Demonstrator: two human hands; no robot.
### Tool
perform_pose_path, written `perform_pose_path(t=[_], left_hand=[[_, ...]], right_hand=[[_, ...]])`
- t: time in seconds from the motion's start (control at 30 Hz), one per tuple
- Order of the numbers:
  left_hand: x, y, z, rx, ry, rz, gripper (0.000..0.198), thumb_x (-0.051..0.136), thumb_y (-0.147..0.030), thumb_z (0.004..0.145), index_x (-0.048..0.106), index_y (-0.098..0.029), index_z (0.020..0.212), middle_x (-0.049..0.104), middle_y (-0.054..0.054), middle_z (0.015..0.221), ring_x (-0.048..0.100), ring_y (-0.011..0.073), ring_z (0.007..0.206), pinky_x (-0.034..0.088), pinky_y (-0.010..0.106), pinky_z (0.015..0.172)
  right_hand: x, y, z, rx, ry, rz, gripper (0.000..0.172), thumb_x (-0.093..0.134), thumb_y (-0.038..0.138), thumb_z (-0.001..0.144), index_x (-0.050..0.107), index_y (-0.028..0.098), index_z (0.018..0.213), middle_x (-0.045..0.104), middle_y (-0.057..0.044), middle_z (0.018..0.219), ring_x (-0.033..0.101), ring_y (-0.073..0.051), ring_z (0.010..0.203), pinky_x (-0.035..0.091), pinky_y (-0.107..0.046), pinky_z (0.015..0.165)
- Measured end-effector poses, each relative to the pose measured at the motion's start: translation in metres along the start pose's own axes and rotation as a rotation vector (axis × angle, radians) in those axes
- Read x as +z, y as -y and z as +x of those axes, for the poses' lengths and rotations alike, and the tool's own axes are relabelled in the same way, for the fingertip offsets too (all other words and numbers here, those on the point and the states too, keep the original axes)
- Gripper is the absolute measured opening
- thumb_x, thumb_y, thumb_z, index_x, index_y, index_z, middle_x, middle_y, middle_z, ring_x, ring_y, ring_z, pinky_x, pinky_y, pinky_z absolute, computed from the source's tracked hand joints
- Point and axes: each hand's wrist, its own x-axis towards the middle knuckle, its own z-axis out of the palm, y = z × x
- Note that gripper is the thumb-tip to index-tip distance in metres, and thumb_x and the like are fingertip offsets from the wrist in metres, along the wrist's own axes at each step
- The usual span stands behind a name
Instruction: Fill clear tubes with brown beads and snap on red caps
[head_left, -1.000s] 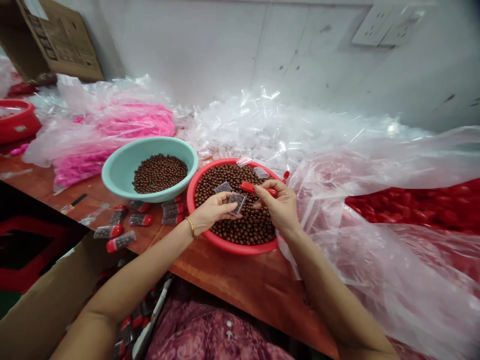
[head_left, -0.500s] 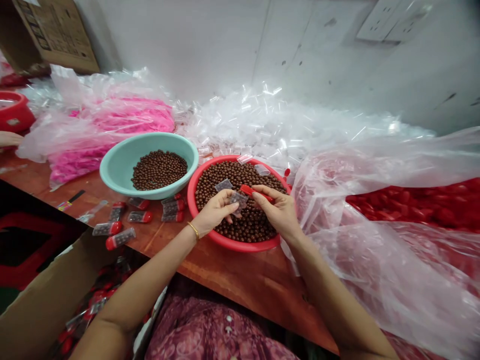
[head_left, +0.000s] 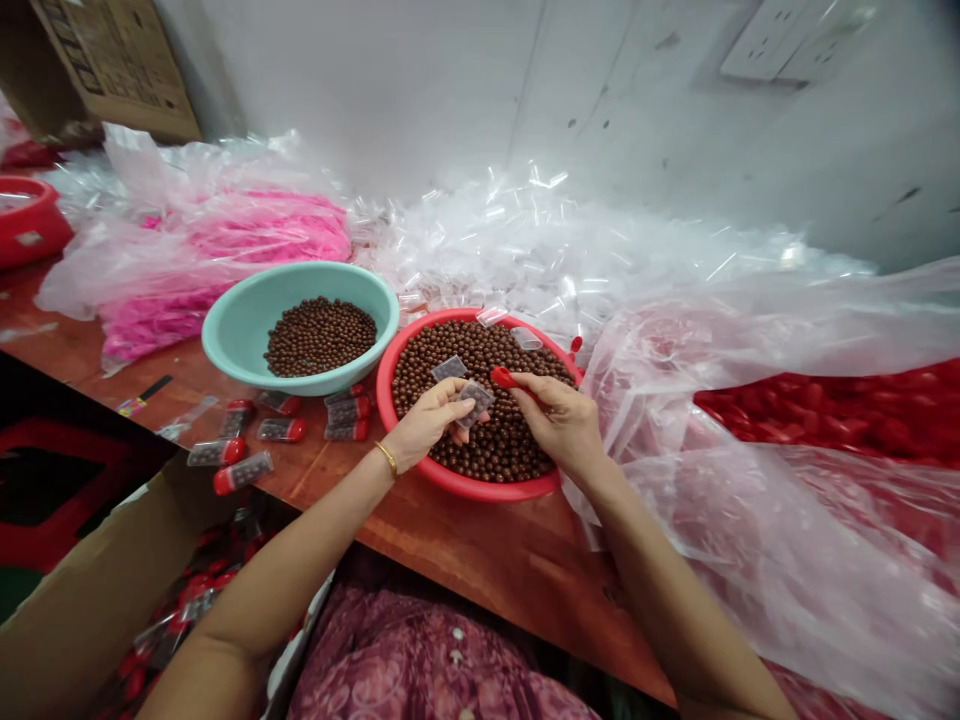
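A red basin [head_left: 450,478] full of small brown beads [head_left: 495,440] sits on the wooden table in front of me. Both my hands hover over it. My left hand [head_left: 431,425] pinches a small clear container [head_left: 475,399] holding brown beads. Just to its right, my right hand [head_left: 562,420] grips a red cap [head_left: 504,378] in its fingertips, close to the container's end. Another clear container [head_left: 448,368] lies on the beads behind my left hand.
A teal bowl [head_left: 247,325] with more brown beads stands to the left. Several filled red-capped containers [head_left: 277,430] lie before it. A heap of clear containers [head_left: 540,250] lies behind, pink parts in a bag [head_left: 225,250] left, red caps in plastic [head_left: 825,415] right. A cardboard box [head_left: 82,590] is lower left.
The view has shifted slightly. My hands have drawn closer, the red cap tilting toward the clear container in my left hand.
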Motion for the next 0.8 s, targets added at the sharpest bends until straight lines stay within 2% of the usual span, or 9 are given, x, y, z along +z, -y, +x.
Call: perform_pose_path(t=[0.1,0.2,0.3,0.47,0.63,0.8], left_hand=[[0.000,0.000,0.000,-0.003,-0.001,0.020,0.032,0.064,-0.033,0.070,0.051,-0.014,0.092,0.065,0.001,0.074,0.050,0.0043,0.045,0.040,0.018,0.046],[0.000,0.000,0.001,0.010,-0.005,0.021,0.030,0.064,-0.034,0.070,0.052,-0.014,0.089,0.064,0.001,0.070,0.046,0.0035,0.043,0.037,0.017,0.044],[0.000,0.000,0.002,-0.003,-0.022,0.018,0.027,0.062,-0.034,0.070,0.052,-0.013,0.085,0.063,0.001,0.066,0.044,0.0032,0.043,0.035,0.017,0.042],[0.003,0.000,0.001,0.024,-0.035,0.035,0.029,0.064,-0.028,0.068,0.052,-0.015,0.091,0.062,0.001,0.077,0.050,0.0054,0.055,0.040,0.017,0.049],[0.003,0.001,-0.001,0.090,0.014,0.082,0.036,0.067,-0.029,0.066,0.052,-0.016,0.096,0.054,-0.003,0.075,0.048,0.0047,0.057,0.042,0.019,0.054],[0.002,0.003,-0.001,0.130,0.031,0.185,0.035,0.062,-0.030,0.072,0.051,-0.014,0.101,0.056,-0.001,0.078,0.045,0.0049,0.055,0.038,0.019,0.051]], right_hand=[[0.002,0.004,-0.002,-0.042,0.017,0.094,0.022,0.052,0.025,0.086,0.067,0.024,0.102,0.071,-0.003,0.096,0.066,-0.015,0.085,0.053,-0.027,0.077],[0.004,0.002,-0.004,-0.041,0.110,-0.010,0.022,0.052,0.026,0.085,0.068,0.026,0.100,0.071,-0.002,0.096,0.066,-0.016,0.084,0.053,-0.027,0.075],[0.004,-0.003,-0.007,0.020,0.093,-0.093,0.023,0.051,0.026,0.085,0.069,0.025,0.100,0.071,-0.004,0.094,0.067,-0.017,0.082,0.052,-0.028,0.073],[0.005,0.003,-0.008,0.133,0.028,0.158,0.024,0.053,0.029,0.084,0.067,0.023,0.102,0.070,-0.004,0.095,0.066,-0.018,0.083,0.053,-0.031,0.076],[0.009,0.017,-0.006,0.217,0.065,0.333,0.025,0.053,0.030,0.083,0.068,0.023,0.102,0.070,-0.004,0.098,0.065,-0.018,0.085,0.053,-0.032,0.078],[0.013,0.017,-0.012,0.278,0.085,0.373,0.027,0.052,0.032,0.084,0.067,0.024,0.105,0.070,-0.002,0.092,0.065,-0.016,0.072,0.054,-0.031,0.068]])
